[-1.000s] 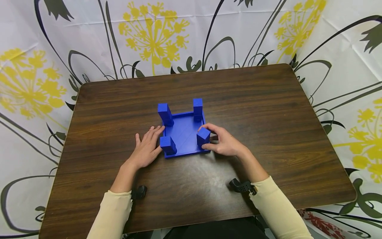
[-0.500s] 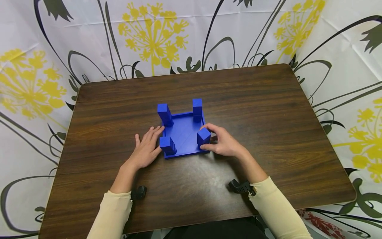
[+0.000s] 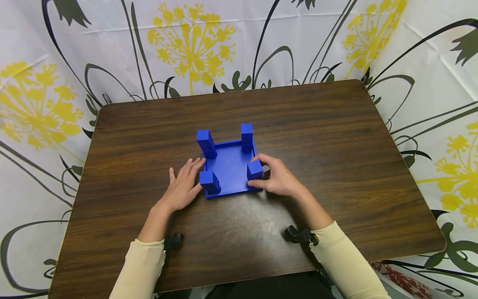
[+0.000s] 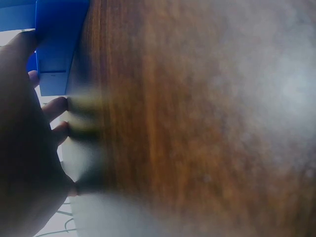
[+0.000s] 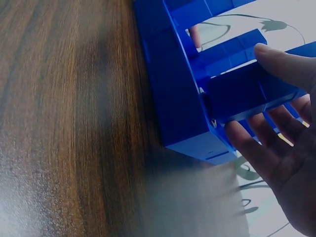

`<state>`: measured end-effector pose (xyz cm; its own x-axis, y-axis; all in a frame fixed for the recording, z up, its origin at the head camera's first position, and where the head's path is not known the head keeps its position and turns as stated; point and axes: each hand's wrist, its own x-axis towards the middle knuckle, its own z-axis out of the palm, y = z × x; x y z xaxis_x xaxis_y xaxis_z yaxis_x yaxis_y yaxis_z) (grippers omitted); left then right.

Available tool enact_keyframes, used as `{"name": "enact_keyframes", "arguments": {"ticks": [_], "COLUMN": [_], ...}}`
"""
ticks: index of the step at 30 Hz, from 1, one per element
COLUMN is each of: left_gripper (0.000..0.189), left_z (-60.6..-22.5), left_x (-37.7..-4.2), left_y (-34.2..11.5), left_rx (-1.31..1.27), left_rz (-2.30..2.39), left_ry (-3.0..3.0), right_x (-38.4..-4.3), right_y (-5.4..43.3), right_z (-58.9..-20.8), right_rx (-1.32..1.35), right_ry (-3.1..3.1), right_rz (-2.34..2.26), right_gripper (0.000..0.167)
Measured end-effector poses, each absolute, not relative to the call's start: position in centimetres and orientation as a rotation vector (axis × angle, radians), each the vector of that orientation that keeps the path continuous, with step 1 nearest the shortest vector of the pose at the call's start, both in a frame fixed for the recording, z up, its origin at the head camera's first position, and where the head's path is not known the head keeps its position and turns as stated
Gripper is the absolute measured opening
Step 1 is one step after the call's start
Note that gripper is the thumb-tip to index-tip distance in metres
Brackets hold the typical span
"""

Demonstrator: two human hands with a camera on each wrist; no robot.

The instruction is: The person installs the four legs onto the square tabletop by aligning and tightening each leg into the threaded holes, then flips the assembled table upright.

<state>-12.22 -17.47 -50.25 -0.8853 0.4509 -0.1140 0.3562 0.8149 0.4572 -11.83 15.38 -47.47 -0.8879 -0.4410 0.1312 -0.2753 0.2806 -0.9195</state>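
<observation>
A blue square base (image 3: 230,168) with a raised rim lies on the table, and a square blue leg stands at every corner. At the near right corner, my right hand (image 3: 278,177) grips a leg (image 3: 255,170) between thumb and fingers. The right wrist view has this leg (image 5: 242,91) close up, with a narrow gap showing where it meets the base (image 5: 173,84). My left hand (image 3: 181,190) lies with straight fingers against the base's left side, beside the near left leg (image 3: 210,182). In the left wrist view, the hand (image 4: 24,133) is dark and partly cut off.
The far left leg (image 3: 206,143) and far right leg (image 3: 247,137) stand upright on the base. Beneath everything is a brown wood-grain table (image 3: 317,137). A white cloth (image 3: 123,45) with yellow and grey plant prints hangs behind and beside the table.
In my right hand the near right leg has turned, its top going from a diamond slant to nearly in line with the base. The thumb has shifted slightly left. My left hand stays still.
</observation>
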Motion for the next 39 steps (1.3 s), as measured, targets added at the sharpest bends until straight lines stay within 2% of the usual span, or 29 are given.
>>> {"name": "enact_keyframes", "arguments": {"ticks": [19, 34, 36, 39], "left_gripper": [0.066, 0.066, 0.066, 0.066], "left_z": [-50.3, -50.3, -50.3, -50.2], "left_x": [-12.2, -12.3, -12.3, -12.2], "left_y": [-17.6, -17.6, -17.6, -17.5], "left_rx": [0.642, 0.633, 0.632, 0.631], "left_rz": [0.658, 0.644, 0.644, 0.645], "left_ry": [2.787, 2.782, 2.778, 2.773], "right_x": [-11.7, -12.2, -11.9, -12.1], "right_y": [14.9, 16.1, 16.1, 16.2], "right_z": [-47.4, -47.3, -46.3, -46.2], "right_rx": [-0.558, -0.831, -0.851, -0.902], "right_ry": [2.453, 2.33, 2.258, 2.154], "right_rz": [-1.671, -1.6, -1.627, -1.677], "right_gripper": [0.041, 0.054, 0.056, 0.065]}}
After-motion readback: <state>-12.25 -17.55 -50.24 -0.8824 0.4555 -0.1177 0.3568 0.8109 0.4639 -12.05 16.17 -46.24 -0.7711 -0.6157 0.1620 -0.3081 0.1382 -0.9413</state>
